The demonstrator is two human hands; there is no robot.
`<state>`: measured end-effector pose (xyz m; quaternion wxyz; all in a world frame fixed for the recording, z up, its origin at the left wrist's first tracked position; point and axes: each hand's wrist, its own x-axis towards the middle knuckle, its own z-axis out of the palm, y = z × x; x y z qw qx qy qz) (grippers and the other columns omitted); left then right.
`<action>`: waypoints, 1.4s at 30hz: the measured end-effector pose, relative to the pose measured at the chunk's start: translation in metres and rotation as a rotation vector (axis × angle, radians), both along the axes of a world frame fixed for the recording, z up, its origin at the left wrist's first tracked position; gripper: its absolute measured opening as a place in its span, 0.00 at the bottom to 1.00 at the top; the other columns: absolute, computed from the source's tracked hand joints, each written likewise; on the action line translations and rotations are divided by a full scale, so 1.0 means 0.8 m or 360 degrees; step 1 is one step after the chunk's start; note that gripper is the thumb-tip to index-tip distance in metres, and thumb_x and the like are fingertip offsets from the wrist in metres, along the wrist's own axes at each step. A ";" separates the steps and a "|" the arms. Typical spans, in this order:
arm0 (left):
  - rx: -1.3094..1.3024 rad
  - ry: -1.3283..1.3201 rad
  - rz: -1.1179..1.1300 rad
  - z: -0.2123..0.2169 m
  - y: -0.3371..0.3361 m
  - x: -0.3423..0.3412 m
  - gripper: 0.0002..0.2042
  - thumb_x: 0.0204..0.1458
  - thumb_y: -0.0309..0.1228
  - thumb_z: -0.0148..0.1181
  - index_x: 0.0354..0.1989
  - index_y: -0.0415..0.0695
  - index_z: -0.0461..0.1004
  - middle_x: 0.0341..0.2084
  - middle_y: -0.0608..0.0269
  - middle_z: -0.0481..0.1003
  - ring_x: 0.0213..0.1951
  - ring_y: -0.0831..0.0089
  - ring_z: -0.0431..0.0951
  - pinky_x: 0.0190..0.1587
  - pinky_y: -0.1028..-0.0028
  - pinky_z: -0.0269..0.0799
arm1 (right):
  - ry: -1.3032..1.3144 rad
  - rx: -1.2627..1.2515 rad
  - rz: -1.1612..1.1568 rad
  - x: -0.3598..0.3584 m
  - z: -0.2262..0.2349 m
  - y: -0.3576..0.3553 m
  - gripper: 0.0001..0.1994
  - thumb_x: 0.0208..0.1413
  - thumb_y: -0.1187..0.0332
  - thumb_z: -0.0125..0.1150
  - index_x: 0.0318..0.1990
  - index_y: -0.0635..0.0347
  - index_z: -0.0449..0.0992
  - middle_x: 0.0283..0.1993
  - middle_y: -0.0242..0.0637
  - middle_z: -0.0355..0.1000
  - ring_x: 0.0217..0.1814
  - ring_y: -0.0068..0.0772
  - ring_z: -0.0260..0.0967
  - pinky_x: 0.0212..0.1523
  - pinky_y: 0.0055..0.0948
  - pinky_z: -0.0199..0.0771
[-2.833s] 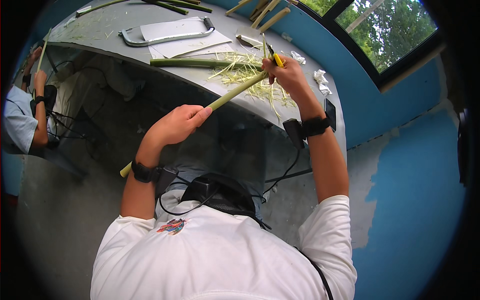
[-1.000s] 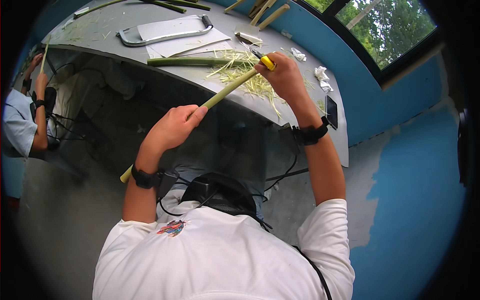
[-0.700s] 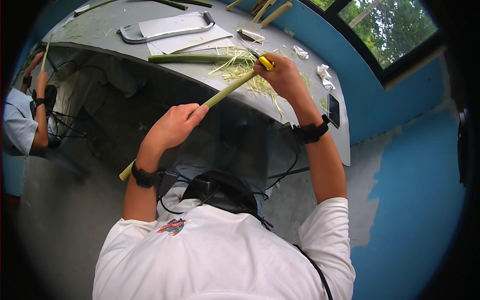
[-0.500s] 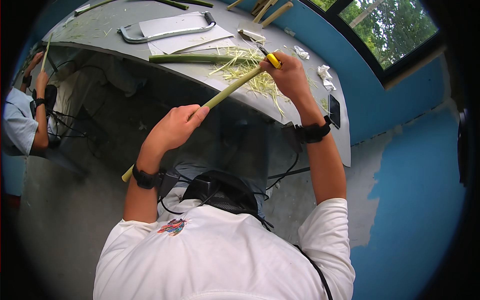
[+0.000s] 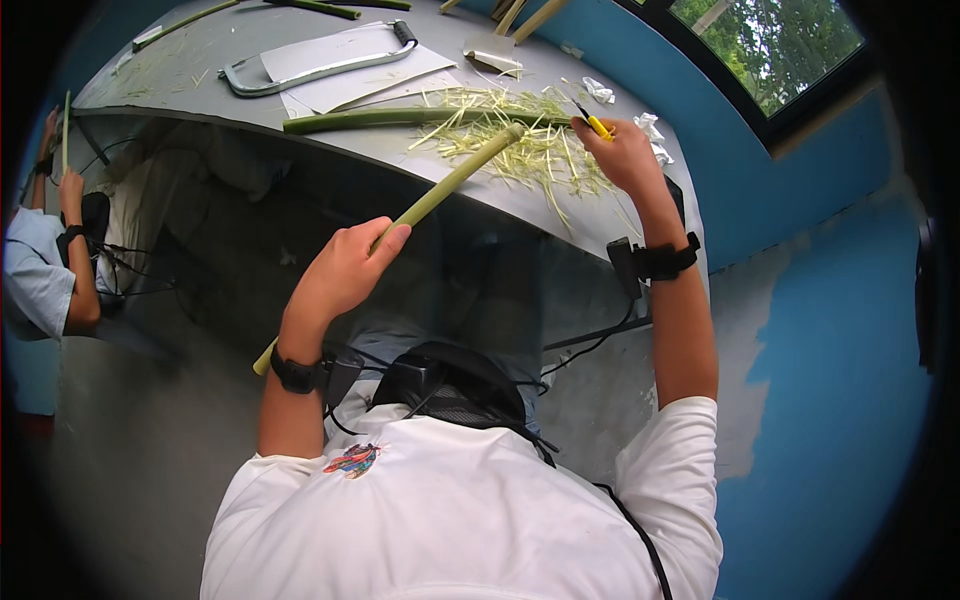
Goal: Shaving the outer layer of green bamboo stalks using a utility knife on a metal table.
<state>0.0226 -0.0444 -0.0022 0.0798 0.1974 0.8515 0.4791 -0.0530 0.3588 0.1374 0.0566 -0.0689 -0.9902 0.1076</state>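
My left hand (image 5: 345, 265) is wrapped round a pale green bamboo stick (image 5: 455, 178). The stick slants from beside my left forearm up to the table's front edge, its far end over the shavings. In my right hand (image 5: 635, 158) is a yellow utility knife (image 5: 600, 128), blade out and pointing away from me. The knife is apart from the stick, to the right of its far end. Thin pale shavings (image 5: 555, 170) are heaped on the table below. A darker green bamboo stalk (image 5: 350, 120) lies across the table, partly under the shavings.
On the grey table (image 5: 160, 85) a hacksaw (image 5: 310, 78) rests on white paper sheets (image 5: 370, 72). Crumpled tissues (image 5: 598, 90) and a phone (image 5: 676, 200), partly hidden by my right forearm, are at the right. Another person (image 5: 50, 260) at far left holds a thin stick.
My right hand with the knife has moved right, away from the stick's far end, which now shows bare. My left hand keeps its grip on the stick.
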 end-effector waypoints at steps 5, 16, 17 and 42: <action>0.0012 0.0001 -0.0021 -0.010 0.013 -0.006 0.29 0.78 0.54 0.52 0.34 0.38 0.70 0.21 0.60 0.65 0.26 0.69 0.62 0.32 0.63 0.63 | -0.0080 -0.1638 0.0017 -0.004 -0.011 0.015 0.33 0.75 0.33 0.57 0.47 0.60 0.82 0.46 0.39 0.82 0.47 0.36 0.87 0.43 0.38 0.86; 0.0049 -0.0035 -0.0080 -0.010 0.019 -0.006 0.28 0.78 0.54 0.51 0.33 0.40 0.70 0.20 0.66 0.64 0.25 0.74 0.63 0.30 0.66 0.62 | -0.0326 -0.1949 0.0023 0.002 -0.012 0.015 0.41 0.68 0.22 0.51 0.45 0.60 0.78 0.29 0.33 0.73 0.28 0.32 0.78 0.34 0.36 0.86; 0.0062 -0.0030 -0.0083 -0.009 0.018 -0.005 0.28 0.78 0.54 0.51 0.33 0.40 0.70 0.20 0.66 0.64 0.25 0.74 0.63 0.30 0.66 0.62 | -0.0398 -0.1928 -0.0012 0.004 -0.008 0.014 0.42 0.66 0.20 0.51 0.43 0.60 0.77 0.26 0.32 0.72 0.25 0.30 0.75 0.31 0.35 0.85; 0.0051 -0.0014 -0.0151 -0.004 0.020 -0.003 0.28 0.79 0.53 0.51 0.34 0.39 0.70 0.22 0.63 0.64 0.27 0.71 0.63 0.33 0.65 0.65 | -0.0334 -0.0794 0.0172 0.001 0.000 0.017 0.31 0.76 0.48 0.63 0.68 0.70 0.73 0.48 0.46 0.79 0.31 0.25 0.77 0.25 0.28 0.74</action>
